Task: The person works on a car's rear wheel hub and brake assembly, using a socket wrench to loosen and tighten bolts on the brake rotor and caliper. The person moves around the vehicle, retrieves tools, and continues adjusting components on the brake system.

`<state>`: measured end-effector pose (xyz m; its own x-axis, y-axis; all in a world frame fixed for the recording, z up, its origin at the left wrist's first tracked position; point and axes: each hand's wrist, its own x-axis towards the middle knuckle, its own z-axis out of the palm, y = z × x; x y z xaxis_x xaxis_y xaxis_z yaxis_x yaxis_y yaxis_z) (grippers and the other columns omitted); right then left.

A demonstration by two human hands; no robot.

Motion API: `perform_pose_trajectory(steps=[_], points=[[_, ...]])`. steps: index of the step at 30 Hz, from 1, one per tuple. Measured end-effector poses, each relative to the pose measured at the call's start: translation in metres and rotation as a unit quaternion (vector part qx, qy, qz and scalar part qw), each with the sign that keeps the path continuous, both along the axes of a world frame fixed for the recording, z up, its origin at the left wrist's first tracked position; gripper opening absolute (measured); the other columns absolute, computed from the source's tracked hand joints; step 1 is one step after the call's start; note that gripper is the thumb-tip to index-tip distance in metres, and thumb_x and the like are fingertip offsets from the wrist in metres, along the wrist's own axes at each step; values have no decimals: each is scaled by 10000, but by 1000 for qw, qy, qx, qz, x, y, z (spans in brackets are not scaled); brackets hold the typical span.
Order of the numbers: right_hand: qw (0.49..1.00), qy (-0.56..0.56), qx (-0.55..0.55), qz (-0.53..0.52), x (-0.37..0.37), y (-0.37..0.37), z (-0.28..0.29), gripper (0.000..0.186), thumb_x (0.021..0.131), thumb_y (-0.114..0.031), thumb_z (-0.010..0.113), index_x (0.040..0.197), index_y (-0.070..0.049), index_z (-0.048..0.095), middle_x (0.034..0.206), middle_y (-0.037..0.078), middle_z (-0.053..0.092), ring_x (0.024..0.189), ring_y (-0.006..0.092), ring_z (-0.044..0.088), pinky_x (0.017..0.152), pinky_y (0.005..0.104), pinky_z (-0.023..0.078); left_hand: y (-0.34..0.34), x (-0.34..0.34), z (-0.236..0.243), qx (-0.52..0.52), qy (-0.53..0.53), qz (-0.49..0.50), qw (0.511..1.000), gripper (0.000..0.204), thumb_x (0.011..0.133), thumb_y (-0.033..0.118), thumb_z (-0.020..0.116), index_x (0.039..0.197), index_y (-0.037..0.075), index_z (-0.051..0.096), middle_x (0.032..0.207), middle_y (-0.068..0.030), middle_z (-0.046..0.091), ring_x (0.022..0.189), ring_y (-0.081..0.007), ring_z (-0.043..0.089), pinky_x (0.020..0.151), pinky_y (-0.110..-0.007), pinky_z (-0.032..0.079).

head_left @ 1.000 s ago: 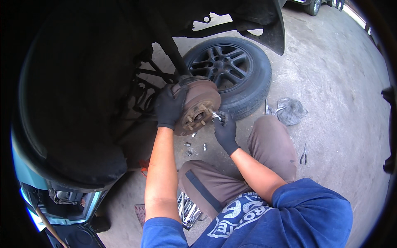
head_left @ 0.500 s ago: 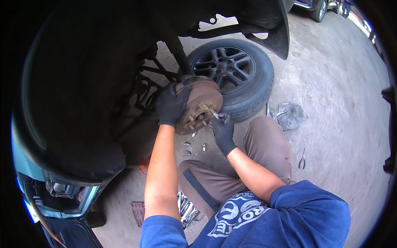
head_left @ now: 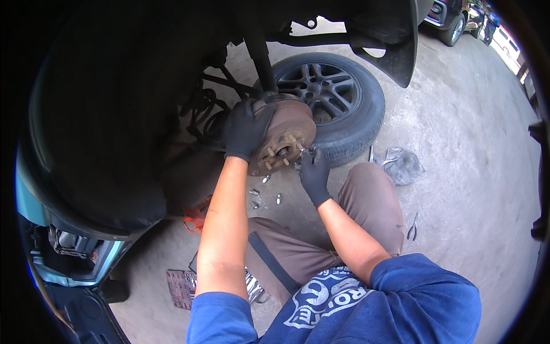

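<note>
Two gloved hands work at the rusty brake drum [head_left: 285,137] under the raised car: the left hand [head_left: 245,127] clamps its rim, likely to steady it, while the right hand [head_left: 314,171] pinches something small by the studs. Loose nuts [head_left: 255,198] lie on the floor below; a flat socket case [head_left: 182,286] sits by the knee.

Tiny item at right hand [head_left: 314,174] fingertips

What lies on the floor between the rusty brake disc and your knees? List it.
In the head view, a few small loose lug nuts lie on the concrete floor below the brake disc, before the knees.
</note>
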<state>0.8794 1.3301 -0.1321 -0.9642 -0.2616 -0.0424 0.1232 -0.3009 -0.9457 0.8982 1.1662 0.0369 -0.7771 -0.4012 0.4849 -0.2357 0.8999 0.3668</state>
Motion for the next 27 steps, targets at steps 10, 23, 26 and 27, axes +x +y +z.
perform_pose_trajectory(steps=[10, 23, 26, 27], points=[[943, 268, 162, -113, 8, -2, -3, 260, 979, -231, 650, 1021, -10, 520, 816, 94, 637, 606, 179, 643, 545, 326, 511, 1, 2, 0, 13, 32, -8, 999, 561, 864, 560, 653, 1090, 47, 674, 1061, -214, 700, 1000, -397, 664, 859, -475, 517], [915, -296, -240, 130, 2, -15, 0, 360, 992, -408, 619, 1126, -78, 564, 1025, 89, 661, 878, 254, 699, 719, 372, 574, -4, -1, -7, 7, 5, -5, 1000, 585, 915, 558, 577, 1151, 32, 672, 1145, -216, 688, 1075, -397, 645, 917, -469, 494], [940, -247, -215, 99, 5, -13, 3, 325, 972, -296, 654, 1171, -66, 539, 1079, 110, 651, 966, 283, 696, 754, 404, 576, -3, 0, -6, 14, 1, -8, 1000, 581, 919, 557, 571, 1153, 34, 674, 1152, -216, 685, 1083, -396, 642, 922, -465, 493], [953, -235, -172, 90, 5, -11, 4, 312, 958, -258, 667, 1166, -62, 542, 1066, 119, 652, 958, 293, 692, 757, 411, 568, -3, 0, -6, 12, 4, -9, 1000, 578, 920, 555, 572, 1151, 35, 673, 1149, -215, 686, 1080, -396, 642, 920, -465, 494]])
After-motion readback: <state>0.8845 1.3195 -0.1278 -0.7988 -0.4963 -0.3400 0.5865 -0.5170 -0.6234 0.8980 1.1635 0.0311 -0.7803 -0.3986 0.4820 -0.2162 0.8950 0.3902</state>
